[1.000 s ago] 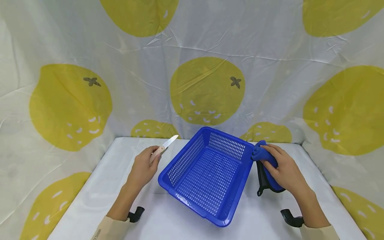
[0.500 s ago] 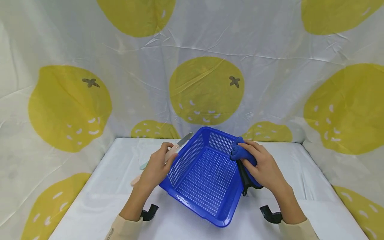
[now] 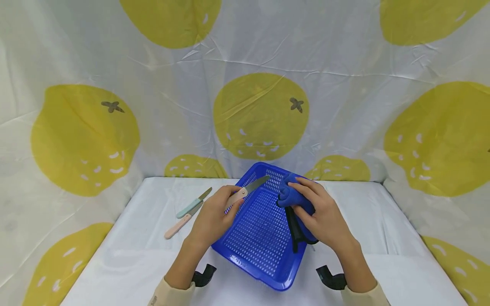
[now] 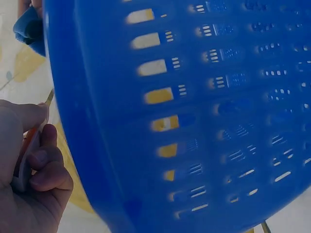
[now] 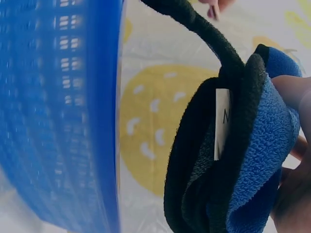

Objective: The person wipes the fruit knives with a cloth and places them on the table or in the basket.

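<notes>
My left hand (image 3: 214, 214) grips a knife (image 3: 238, 196) by its pale pink handle, the blade pointing up and to the right above the basket. In the left wrist view the fingers (image 4: 51, 177) curl round that handle. My right hand (image 3: 321, 212) holds a folded blue cloth with black edging (image 3: 292, 193) over the basket's right side. A white label (image 5: 222, 124) shows on the cloth in the right wrist view. Between and below both hands is a blue perforated plastic basket (image 3: 256, 242), tilted, with nothing seen inside it.
Left of the basket, a knife with a mint-green handle (image 3: 187, 209) and one with a pink handle (image 3: 178, 226) lie on the white-covered table (image 3: 130, 255). A lemon-print curtain (image 3: 260, 55) hangs behind and at both sides.
Both hands have come inward over the basket, the left moving right with the knife and the right moving left with the cloth. The two lying knives have come into sight.
</notes>
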`<state>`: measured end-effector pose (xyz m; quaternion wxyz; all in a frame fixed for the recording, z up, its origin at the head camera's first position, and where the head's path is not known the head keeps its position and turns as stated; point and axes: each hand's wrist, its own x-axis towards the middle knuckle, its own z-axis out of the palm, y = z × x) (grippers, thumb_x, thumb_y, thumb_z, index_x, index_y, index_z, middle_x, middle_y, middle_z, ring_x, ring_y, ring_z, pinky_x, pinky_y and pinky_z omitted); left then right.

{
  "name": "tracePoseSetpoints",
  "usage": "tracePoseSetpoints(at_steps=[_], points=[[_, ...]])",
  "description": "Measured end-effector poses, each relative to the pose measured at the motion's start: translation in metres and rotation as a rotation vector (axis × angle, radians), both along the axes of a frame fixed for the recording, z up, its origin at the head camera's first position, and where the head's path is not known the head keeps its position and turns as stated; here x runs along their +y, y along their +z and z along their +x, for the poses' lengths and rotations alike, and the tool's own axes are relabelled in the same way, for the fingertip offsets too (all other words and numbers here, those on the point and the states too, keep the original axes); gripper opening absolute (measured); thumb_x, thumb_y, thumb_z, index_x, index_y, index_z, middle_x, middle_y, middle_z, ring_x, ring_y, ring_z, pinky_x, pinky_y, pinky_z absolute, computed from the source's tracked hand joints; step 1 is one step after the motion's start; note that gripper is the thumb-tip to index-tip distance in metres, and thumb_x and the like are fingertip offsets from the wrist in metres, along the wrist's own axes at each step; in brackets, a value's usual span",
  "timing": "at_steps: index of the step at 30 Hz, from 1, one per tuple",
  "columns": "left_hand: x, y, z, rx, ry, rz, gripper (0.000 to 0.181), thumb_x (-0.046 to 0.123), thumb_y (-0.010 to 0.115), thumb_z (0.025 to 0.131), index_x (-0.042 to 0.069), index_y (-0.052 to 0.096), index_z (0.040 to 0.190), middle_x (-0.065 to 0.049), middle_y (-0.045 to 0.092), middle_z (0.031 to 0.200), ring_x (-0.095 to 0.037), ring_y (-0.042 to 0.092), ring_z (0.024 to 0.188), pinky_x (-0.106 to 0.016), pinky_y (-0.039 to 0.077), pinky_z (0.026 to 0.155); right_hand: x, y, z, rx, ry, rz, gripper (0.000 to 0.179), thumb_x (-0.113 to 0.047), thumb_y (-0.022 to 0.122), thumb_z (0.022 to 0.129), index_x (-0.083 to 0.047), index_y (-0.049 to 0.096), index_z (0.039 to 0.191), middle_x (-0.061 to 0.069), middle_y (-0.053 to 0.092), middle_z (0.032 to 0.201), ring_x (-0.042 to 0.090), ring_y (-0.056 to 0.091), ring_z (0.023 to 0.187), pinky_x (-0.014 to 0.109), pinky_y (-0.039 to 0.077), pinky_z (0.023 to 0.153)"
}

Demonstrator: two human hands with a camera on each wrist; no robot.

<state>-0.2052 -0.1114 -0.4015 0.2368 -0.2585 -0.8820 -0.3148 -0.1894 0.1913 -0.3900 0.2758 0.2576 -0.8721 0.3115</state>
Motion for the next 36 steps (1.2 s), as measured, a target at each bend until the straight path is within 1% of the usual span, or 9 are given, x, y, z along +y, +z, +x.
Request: tracePoseSetpoints(at_steps=[3, 7, 10, 15, 20, 23, 27, 30, 36], points=[[0.004, 0.000, -0.001, 0.025, -0.025, 0.021, 0.029, 0.021, 0.067, 0.101, 0.010, 0.061, 0.128, -0.006, 0.070, 0.116, -0.016, 0.069, 0.098, -0.033, 0.062, 0.082, -0.008, 0.000, 0.001, 0.001, 0.016, -0.019, 0.061, -0.004, 0.080, 0.086, -0.023, 0.063, 0.141, 0.006, 0.057, 0.149, 0.034, 0.053, 0.139, 0.052, 0.052, 0.106], [0.008, -0.001, -0.001, 0.011, -0.059, 0.039, 0.031, 0.022, 0.068, 0.101, 0.010, 0.061, 0.128, -0.006, 0.070, 0.115, -0.015, 0.068, 0.096, -0.030, 0.062, 0.080, -0.019, 0.000, 0.002, 0.009, 0.046, -0.025, 0.061, -0.005, 0.080, 0.086, -0.024, 0.063, 0.142, 0.005, 0.056, 0.149, 0.031, 0.052, 0.139, 0.050, 0.053, 0.105], [0.009, -0.001, 0.001, 0.011, -0.071, 0.038, 0.031, 0.022, 0.069, 0.100, 0.010, 0.061, 0.128, -0.005, 0.070, 0.114, -0.014, 0.068, 0.094, -0.029, 0.062, 0.080, -0.027, 0.000, 0.004, 0.029, 0.071, -0.020, 0.060, -0.006, 0.080, 0.086, -0.024, 0.064, 0.140, 0.004, 0.057, 0.148, 0.028, 0.054, 0.137, 0.049, 0.054, 0.105], [0.011, -0.002, 0.002, 0.060, -0.084, 0.038, 0.030, 0.016, 0.072, 0.098, 0.008, 0.063, 0.126, -0.006, 0.071, 0.114, -0.016, 0.070, 0.096, -0.030, 0.062, 0.080, -0.040, 0.001, 0.005, 0.087, 0.122, -0.006, 0.055, -0.007, 0.079, 0.086, -0.022, 0.067, 0.137, 0.006, 0.060, 0.146, 0.028, 0.056, 0.134, 0.047, 0.052, 0.107], [0.015, -0.003, 0.001, 0.088, -0.120, 0.035, 0.030, 0.011, 0.072, 0.097, 0.006, 0.064, 0.125, -0.007, 0.071, 0.114, -0.018, 0.071, 0.097, -0.030, 0.062, 0.082, -0.051, -0.001, 0.007, 0.109, 0.152, 0.026, 0.054, -0.009, 0.079, 0.087, -0.023, 0.067, 0.138, 0.005, 0.060, 0.147, 0.029, 0.056, 0.132, 0.052, 0.049, 0.109], [0.017, -0.004, 0.002, 0.077, -0.134, 0.032, 0.029, 0.009, 0.072, 0.097, 0.004, 0.065, 0.125, -0.008, 0.072, 0.113, -0.019, 0.072, 0.098, -0.031, 0.062, 0.084, -0.055, -0.003, 0.008, 0.110, 0.148, 0.048, 0.053, -0.011, 0.079, 0.088, -0.024, 0.066, 0.139, 0.003, 0.059, 0.148, 0.028, 0.057, 0.129, 0.052, 0.049, 0.107], [0.017, -0.004, 0.005, 0.038, -0.140, 0.036, 0.029, 0.006, 0.071, 0.097, 0.004, 0.065, 0.124, -0.008, 0.073, 0.111, -0.017, 0.072, 0.092, -0.029, 0.062, 0.078, -0.058, -0.005, 0.007, 0.120, 0.132, 0.080, 0.051, -0.010, 0.078, 0.088, -0.024, 0.068, 0.137, 0.001, 0.060, 0.148, 0.027, 0.058, 0.125, 0.050, 0.051, 0.105], [0.017, -0.003, 0.006, 0.018, -0.156, 0.048, 0.028, 0.006, 0.070, 0.097, 0.004, 0.065, 0.124, -0.009, 0.074, 0.114, -0.015, 0.071, 0.088, -0.027, 0.061, 0.074, -0.060, -0.007, 0.006, 0.140, 0.105, 0.090, 0.050, -0.008, 0.077, 0.087, -0.024, 0.071, 0.134, 0.001, 0.062, 0.146, 0.027, 0.059, 0.121, 0.050, 0.053, 0.102], [0.015, -0.003, 0.006, 0.038, -0.170, 0.051, 0.026, 0.008, 0.069, 0.098, 0.004, 0.064, 0.124, -0.012, 0.074, 0.120, -0.018, 0.074, 0.095, -0.029, 0.062, 0.078, -0.065, -0.006, 0.006, 0.164, 0.056, 0.077, 0.046, -0.005, 0.075, 0.087, -0.022, 0.073, 0.129, 0.002, 0.065, 0.141, 0.030, 0.060, 0.119, 0.050, 0.053, 0.101]])
